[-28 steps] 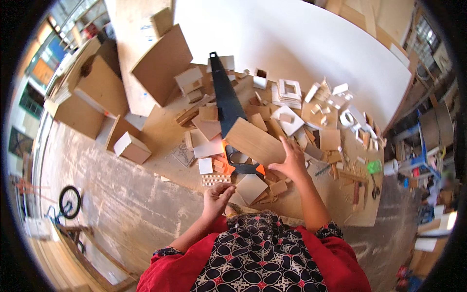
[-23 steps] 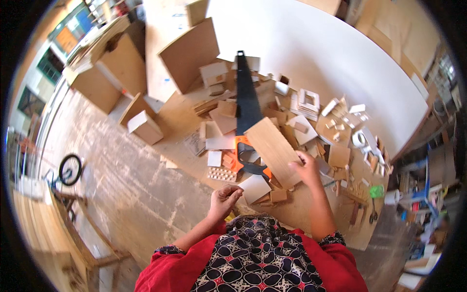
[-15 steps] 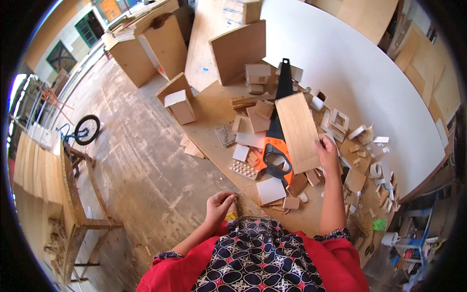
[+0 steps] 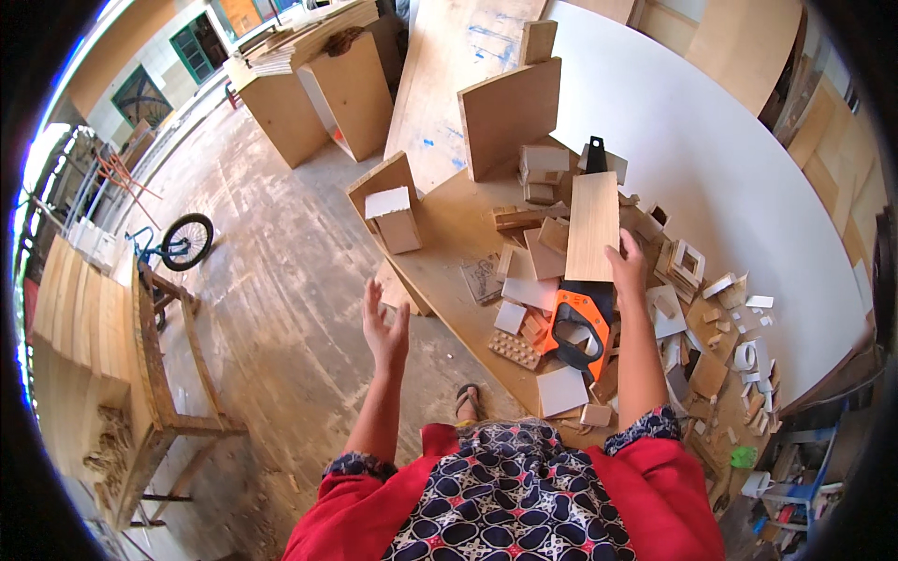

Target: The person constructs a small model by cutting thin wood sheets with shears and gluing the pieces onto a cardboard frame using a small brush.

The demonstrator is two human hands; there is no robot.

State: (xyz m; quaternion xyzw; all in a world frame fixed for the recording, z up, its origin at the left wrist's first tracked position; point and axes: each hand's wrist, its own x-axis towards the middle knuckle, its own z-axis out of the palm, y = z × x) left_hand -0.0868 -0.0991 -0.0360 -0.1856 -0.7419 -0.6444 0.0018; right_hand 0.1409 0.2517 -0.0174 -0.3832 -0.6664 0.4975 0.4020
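Keep the pale wooden board [image 4: 593,224] steady: the right hand [image 4: 630,266] pinches its right edge, though any fingers beneath are hard to make out. The left hand [image 4: 386,335], spread and empty over the floor [image 4: 281,280], could support the free side. An orange-handled saw [image 4: 572,303] lies partly under the board, among offcuts [image 4: 561,391] crowding the bench [image 4: 449,201], so mind its blade

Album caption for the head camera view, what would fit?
Right hand holding a wooden board over an orange-handled handsaw, left hand open.
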